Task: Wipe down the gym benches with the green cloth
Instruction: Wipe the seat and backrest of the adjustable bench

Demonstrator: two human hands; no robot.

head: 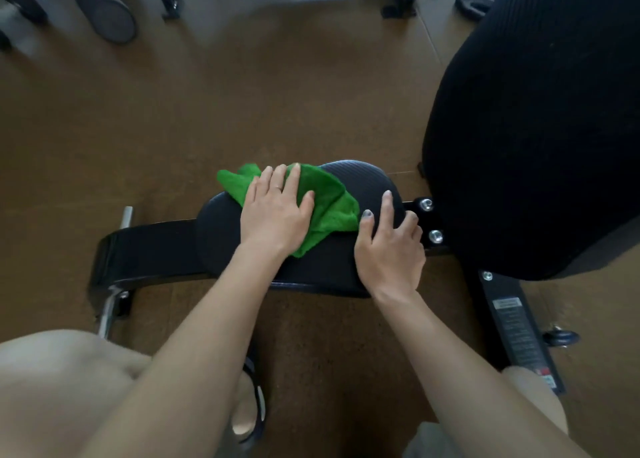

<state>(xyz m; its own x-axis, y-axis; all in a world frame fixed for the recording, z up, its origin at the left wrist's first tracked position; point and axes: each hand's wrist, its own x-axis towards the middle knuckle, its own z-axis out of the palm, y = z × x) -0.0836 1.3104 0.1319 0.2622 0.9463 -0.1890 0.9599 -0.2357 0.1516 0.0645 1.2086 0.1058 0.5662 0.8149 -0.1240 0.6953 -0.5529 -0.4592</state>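
head: left hand (277, 211) flat on green cloth (329, 204)

The green cloth (329, 208) lies crumpled and spread across the far side of the black padded bench seat (311, 267).

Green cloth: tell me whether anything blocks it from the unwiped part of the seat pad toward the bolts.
The right hand does. It rests on the seat pad beside the green cloth, between the cloth and the bolts. The left hand presses the cloth flat.
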